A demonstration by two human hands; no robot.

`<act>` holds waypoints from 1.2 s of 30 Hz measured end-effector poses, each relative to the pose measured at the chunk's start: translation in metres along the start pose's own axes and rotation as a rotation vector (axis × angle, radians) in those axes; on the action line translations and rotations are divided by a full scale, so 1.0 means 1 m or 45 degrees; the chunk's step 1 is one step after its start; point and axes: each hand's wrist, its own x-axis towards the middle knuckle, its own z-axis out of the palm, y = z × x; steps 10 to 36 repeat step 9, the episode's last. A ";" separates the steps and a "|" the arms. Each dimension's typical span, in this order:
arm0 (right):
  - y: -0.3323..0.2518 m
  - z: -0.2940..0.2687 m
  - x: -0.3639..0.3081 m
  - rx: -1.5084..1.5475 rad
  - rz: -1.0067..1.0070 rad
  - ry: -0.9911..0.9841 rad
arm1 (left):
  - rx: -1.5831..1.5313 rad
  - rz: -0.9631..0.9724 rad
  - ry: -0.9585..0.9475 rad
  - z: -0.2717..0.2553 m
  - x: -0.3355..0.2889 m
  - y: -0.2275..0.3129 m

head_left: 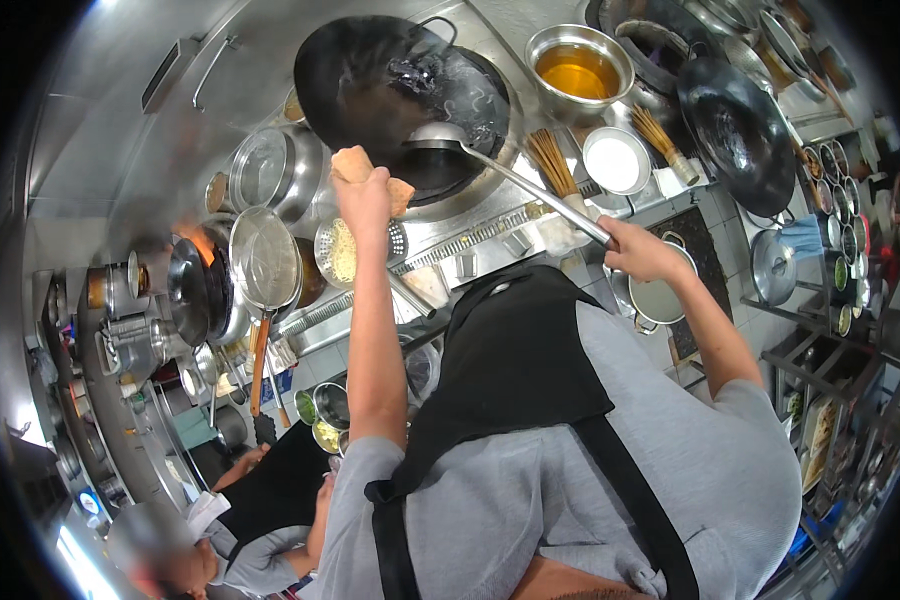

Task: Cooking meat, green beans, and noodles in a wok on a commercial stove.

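A dark wok sits over the burner in front of me, with wet, shiny patches and some haze inside. My left hand is closed on a folded peach-coloured cloth by the wok's near left rim. In my right hand is the handle end of a long steel ladle; its bowl lies low over the near part of the wok. Just below my left hand, a perforated skimmer holds pale yellow shreds.
A pot of amber liquid, a bowl of white contents and two bamboo brushes stand right of the wok. Another wok is farther right. A wire strainer rests at left. A co-worker stands at lower left.
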 end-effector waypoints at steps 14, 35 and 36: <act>-0.007 -0.018 0.015 0.172 0.089 -0.322 | 0.271 0.233 0.074 0.020 -0.067 0.018; -0.007 -0.018 0.015 0.172 0.089 -0.322 | 0.271 0.233 0.074 0.020 -0.067 0.018; -0.007 -0.018 0.015 0.172 0.089 -0.322 | 0.271 0.233 0.074 0.020 -0.067 0.018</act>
